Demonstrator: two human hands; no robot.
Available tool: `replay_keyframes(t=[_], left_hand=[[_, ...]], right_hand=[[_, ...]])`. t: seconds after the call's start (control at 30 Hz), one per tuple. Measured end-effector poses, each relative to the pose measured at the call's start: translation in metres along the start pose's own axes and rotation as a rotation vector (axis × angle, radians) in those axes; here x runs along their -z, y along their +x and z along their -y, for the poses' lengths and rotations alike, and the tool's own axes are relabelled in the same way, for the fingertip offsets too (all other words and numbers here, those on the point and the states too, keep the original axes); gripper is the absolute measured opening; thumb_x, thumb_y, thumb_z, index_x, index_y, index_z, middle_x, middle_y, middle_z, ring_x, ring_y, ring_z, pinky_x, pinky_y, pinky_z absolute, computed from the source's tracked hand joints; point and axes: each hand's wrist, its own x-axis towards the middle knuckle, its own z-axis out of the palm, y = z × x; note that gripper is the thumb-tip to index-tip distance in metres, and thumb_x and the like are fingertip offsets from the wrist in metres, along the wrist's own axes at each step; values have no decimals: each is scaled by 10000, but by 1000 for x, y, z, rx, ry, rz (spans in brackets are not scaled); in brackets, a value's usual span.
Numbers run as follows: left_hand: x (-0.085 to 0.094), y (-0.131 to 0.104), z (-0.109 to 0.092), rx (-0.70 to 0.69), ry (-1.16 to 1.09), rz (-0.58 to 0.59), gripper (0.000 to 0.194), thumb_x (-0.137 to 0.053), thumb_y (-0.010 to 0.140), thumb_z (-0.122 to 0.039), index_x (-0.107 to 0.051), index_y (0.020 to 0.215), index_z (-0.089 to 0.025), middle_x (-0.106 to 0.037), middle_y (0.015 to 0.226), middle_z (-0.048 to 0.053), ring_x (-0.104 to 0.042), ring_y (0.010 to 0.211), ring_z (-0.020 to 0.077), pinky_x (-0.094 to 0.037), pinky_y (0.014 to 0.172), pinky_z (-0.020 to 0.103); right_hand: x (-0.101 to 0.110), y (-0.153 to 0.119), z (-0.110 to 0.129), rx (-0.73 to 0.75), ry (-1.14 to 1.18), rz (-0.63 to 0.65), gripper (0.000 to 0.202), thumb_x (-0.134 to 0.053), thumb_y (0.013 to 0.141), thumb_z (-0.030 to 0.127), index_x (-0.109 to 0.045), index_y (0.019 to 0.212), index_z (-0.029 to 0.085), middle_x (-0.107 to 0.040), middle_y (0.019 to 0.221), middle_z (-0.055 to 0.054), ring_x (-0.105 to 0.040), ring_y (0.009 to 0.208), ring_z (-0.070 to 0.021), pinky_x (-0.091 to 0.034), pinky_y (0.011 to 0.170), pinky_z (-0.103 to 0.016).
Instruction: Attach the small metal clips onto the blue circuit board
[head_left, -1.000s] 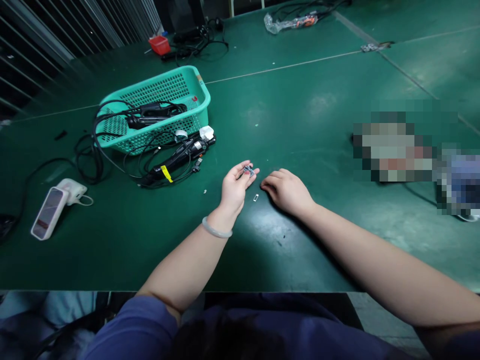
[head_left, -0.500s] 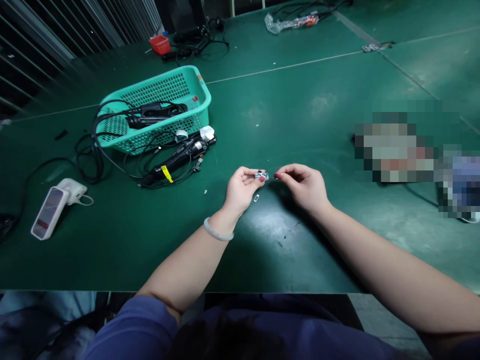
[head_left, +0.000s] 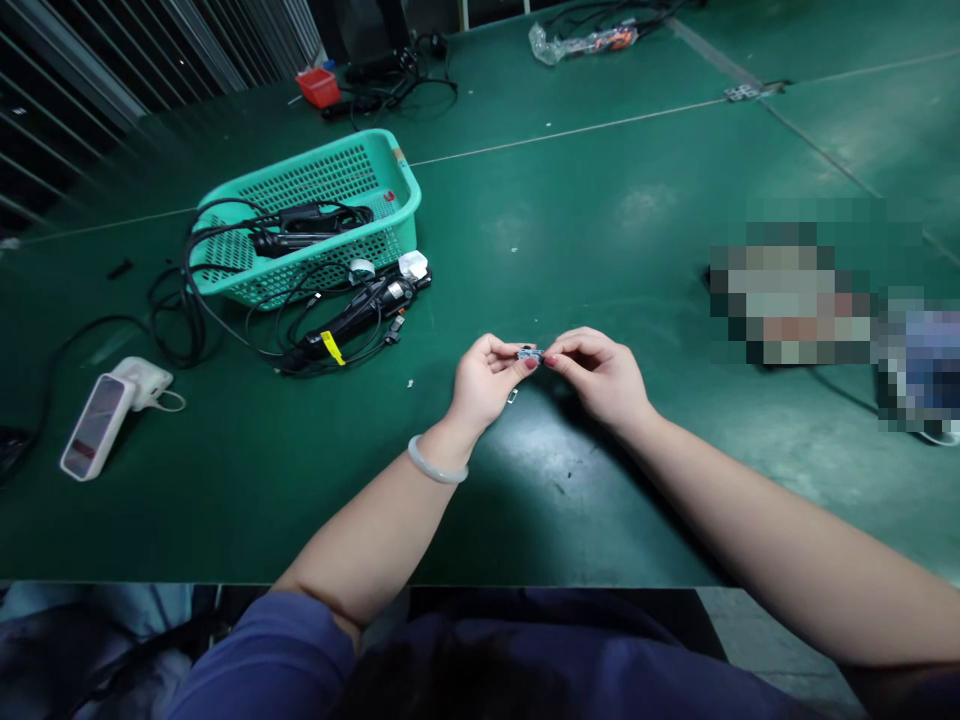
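Observation:
My left hand (head_left: 487, 382) pinches a small light-blue and dark part (head_left: 529, 354) between thumb and fingers, above the green table (head_left: 480, 530). Close against the part's right end is my right hand (head_left: 600, 375), its thumb and forefinger pressed together. Whatever the right fingertips hold is too small to make out. A small white rectangular frame (head_left: 512, 396) lies on the table just below my left fingertips.
To the left stands a green basket (head_left: 300, 180) with black cabled devices, and a black tool (head_left: 352, 315) beside it. A white handheld device (head_left: 96, 425) lies far left. Blurred-out objects (head_left: 795, 300) sit at the right; a red box (head_left: 319, 88) is farther back.
My right hand has moved slightly left, closing the gap, so its fingertips now meet the small part. The part in my left hand has shifted slightly right.

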Motion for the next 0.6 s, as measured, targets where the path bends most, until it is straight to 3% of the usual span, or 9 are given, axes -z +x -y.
replay_keyframes(t=[0.33, 0.47, 0.6], left_hand=[[-1, 0, 0, -61, -13, -13, 430, -857, 524, -324, -488, 683, -169, -696, 803, 11, -664, 795, 123, -491, 875, 344], [-2, -1, 0, -11, -83, -13, 456, -872, 488, -317, -487, 675, -161, -686, 763, -9, -660, 756, 110, -500, 829, 316], [-4, 0, -1, 31, -141, -32, 470, -876, 471, -328, -484, 663, -156, -689, 719, -18, -648, 698, 90, -503, 764, 279]], right_hand=[[-1, -3, 4, 102, -156, -4, 108, -660, 792, 308, -699, 742, 221, -647, 789, -36, -540, 646, -145, -441, 583, -306], [-2, -5, 2, 215, -257, -40, 113, -644, 825, 297, -700, 766, 218, -643, 794, -40, -557, 645, -137, -466, 584, -295], [-3, -6, -2, 432, -412, -109, 86, -640, 837, 265, -696, 792, 218, -653, 795, -34, -610, 725, -153, -503, 631, -292]])
